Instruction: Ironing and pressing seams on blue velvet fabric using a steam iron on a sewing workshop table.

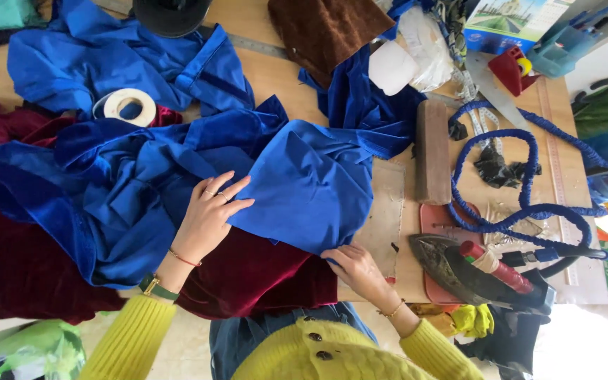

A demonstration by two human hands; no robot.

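One roll of white tape [129,106] lies at the left; the left hand [209,214], grip open, presses flat on the blue cloth [304,186] mid-worktop [276,77]; the right hand [353,267] pinches its lower edge; one wooden block [432,151], one iron [473,271] stand right.

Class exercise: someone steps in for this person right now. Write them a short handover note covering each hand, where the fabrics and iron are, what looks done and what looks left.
Left hand: flat, fingers spread, pressing the blue fabric.
Right hand: at the blue fabric's lower edge, fingers curled on it; grip unclear.
Maroon velvet lies under the blue piece at the table's near edge.
Iron rests at the right, untouched, beside a coiled blue cord.
Done: one blue panel laid fairly flat.
Left: the rest of the blue cloth is bunched up.
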